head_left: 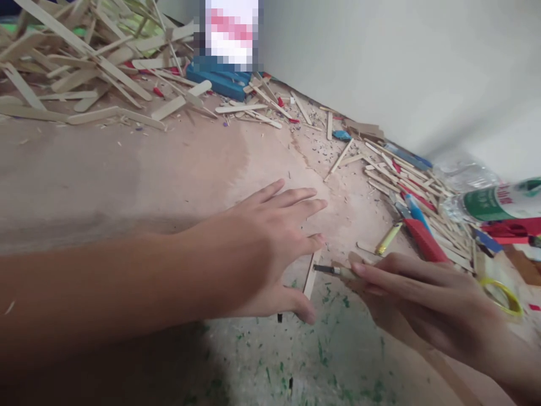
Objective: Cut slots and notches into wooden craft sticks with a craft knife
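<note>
A labelled plastic bottle (pixel 501 201) lies near the pale wall (pixel 393 62).

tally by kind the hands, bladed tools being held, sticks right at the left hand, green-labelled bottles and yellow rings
Hands: 2, left hand and right hand
Held bladed tool: 1
Stick at the left hand: 1
Green-labelled bottle: 1
Yellow ring: 1
Total: 6
</note>
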Motion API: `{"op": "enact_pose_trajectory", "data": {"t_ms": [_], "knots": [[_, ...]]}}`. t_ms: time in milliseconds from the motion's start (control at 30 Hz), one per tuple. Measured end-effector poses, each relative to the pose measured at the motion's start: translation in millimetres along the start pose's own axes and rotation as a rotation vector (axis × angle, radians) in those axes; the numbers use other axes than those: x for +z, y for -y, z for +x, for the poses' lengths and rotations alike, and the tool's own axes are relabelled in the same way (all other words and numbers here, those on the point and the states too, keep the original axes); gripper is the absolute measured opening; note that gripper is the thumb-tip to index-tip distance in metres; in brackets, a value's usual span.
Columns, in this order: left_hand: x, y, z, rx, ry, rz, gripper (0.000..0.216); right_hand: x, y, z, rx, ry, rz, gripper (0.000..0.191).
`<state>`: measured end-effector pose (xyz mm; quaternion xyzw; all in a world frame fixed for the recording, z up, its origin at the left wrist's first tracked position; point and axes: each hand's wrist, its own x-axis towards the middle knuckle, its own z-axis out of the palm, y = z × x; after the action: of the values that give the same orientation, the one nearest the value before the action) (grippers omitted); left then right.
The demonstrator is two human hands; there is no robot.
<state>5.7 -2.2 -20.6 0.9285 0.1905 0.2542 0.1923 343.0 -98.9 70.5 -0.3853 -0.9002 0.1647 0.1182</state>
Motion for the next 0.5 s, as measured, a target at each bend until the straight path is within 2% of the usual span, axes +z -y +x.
{"op": "enact_pose_trajectory", "data": {"t_ms": [100,333,400,500], "knots": [[-5,0,0,0.023,0.005,0.001,0.093,-1,4,1,0.021,-0.015,0.004,0.043],[-18,-8,1,0.008,0.095,0.006,0.085,-24,22,20,0.063,0.044,-0.014,0.060],[-22,-12,1,-0.016,0.121,-0.005,0.078,-31,25,22,0.056,0.067,-0.045,0.061],[-27,-18,4,-0.040,0.080,-0.034,0.057,-39,27,17,0.071,0.062,-0.101,0.054]]}}
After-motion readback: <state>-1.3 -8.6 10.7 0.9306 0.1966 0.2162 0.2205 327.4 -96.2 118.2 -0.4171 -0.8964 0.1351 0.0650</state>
